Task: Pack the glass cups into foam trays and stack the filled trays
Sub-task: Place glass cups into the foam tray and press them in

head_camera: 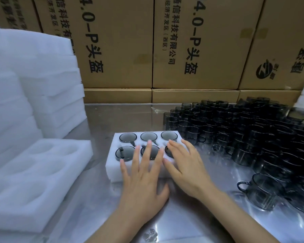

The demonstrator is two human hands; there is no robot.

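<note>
A white foam tray (pixel 112 165) lies on the metal table in front of me, with several smoky grey glass cups (pixel 128 137) seated in its round pockets. My left hand (pixel 144 174) lies flat over the tray's near edge, fingers straight and spread across the front-row cups. Beside it, my right hand (pixel 184 163) also rests flat, its fingers covering the front right cup. Neither hand grips anything. A dense crowd of loose grey cups (pixel 235 130) stands on the table to the right.
An unfilled foam tray (pixel 33 181) with hollow pockets lies at the left, on top of others. A tall pile of foam trays (pixel 42 81) rises behind it. Brown cardboard boxes (pixel 191 50) wall off the back. One handled cup (pixel 263 190) stands near the right front.
</note>
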